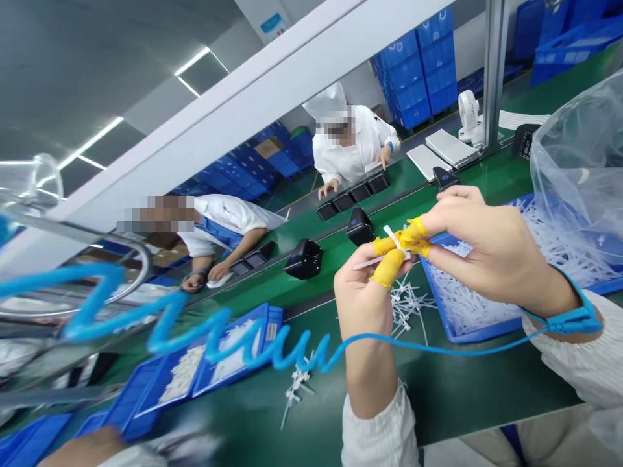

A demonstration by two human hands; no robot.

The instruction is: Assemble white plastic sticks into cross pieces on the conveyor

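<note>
My left hand (365,301), with yellow finger cots on its thumb and a finger, pinches a white cable tie (367,263) whose strip sticks out to the left. My right hand (491,250) meets it at the fingertips, also in yellow cots and closed on the small white end piece (392,236). Exactly which fingers grip that piece is hidden. Below the hands lies a loose pile of white cable ties (406,301) with small heads. A smaller bunch of ties (296,383) rests on the green table to the left.
A blue tray (452,334) of white pieces stands beside my right hand, near a clear plastic bag (579,149). A blue coiled cord (311,353) runs to my right wristband. Black devices (304,259) line the green belt. Two people work opposite; another person's blurred arm (92,447) is lower left.
</note>
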